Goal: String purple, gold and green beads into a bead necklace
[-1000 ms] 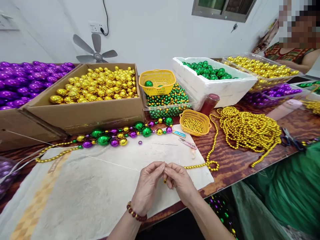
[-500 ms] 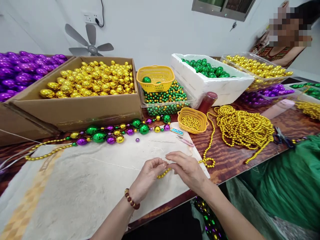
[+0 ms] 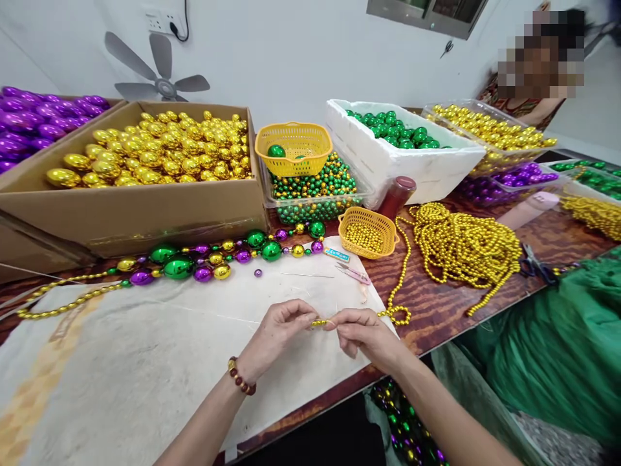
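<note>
A short string of small gold beads [image 3: 319, 323] stretches between my two hands above the white cloth [image 3: 160, 369]. My left hand [image 3: 284, 330] pinches its left end, thumb against fingertips. At the other end, my right hand [image 3: 366, 333] has thumb and forefinger closed on the beads. A thin pale thread runs from the left hand across the cloth. Past my right hand, a gold bead chain [image 3: 400, 315] curls at the cloth's edge. Beyond the hands lie a needle [image 3: 308, 275], pink thread snips [image 3: 353, 274] and one purple bead [image 3: 258, 273].
A bead garland [image 3: 179, 266] lies along the cloth's far edge. Behind stand a cardboard box [image 3: 145, 210] of gold beads, a foam box [image 3: 412, 178] of green ones and a small yellow basket [image 3: 371, 249]. Scissors [image 3: 536, 264] lie right, by a gold chain heap [image 3: 466, 252]. Another person sits far right.
My hands have drawn slightly apart, and the gold bead string now shows straight between them. The right fingers have curled in. The whole view has shifted a little.
</note>
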A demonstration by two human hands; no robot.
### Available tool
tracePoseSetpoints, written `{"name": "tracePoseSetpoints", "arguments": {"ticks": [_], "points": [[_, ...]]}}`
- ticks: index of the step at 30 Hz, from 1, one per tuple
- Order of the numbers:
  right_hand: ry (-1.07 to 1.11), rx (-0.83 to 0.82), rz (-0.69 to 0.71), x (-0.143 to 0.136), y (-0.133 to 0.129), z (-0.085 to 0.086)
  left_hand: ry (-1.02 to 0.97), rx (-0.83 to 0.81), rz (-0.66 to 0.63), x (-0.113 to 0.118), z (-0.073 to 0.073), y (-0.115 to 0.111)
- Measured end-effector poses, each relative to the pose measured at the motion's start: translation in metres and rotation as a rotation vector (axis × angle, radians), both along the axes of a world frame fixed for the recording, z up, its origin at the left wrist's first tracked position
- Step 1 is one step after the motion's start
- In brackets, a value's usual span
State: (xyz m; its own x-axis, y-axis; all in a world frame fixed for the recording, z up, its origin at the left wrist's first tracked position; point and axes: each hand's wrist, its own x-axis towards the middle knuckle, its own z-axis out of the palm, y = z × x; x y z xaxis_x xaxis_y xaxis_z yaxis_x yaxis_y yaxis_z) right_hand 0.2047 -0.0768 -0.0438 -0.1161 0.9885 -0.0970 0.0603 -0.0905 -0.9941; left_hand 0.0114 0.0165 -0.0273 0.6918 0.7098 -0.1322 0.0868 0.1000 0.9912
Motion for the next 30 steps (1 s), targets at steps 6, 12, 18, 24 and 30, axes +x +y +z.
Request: {"name": "tracePoseSetpoints", "arguments": {"ticks": [6, 12, 18, 24, 30], "points": [[0.112, 0.089, -0.299, -0.040, 0.011, -0.012, -0.128, -0.207, 0.241, 0.017, -0.017, -0.018], [-0.168, 0.232, -0.286, -0.041, 0.014, -0.009, -0.107, -0.199, 0.391, 0.021, -0.016, -0.029], [-0.489, 0.359, -0.152, -0.032, 0.013, -0.009, -0.011, -0.065, 0.416, 0.025, -0.012, -0.026], [-0.606, 0.383, -0.102, -0.026, 0.014, -0.002, 0.044, -0.010, 0.378, 0.020, -0.013, -0.026], [-0.644, 0.361, -0.160, -0.021, 0.013, -0.004, -0.029, -0.055, 0.360, 0.015, -0.015, -0.029]]}}
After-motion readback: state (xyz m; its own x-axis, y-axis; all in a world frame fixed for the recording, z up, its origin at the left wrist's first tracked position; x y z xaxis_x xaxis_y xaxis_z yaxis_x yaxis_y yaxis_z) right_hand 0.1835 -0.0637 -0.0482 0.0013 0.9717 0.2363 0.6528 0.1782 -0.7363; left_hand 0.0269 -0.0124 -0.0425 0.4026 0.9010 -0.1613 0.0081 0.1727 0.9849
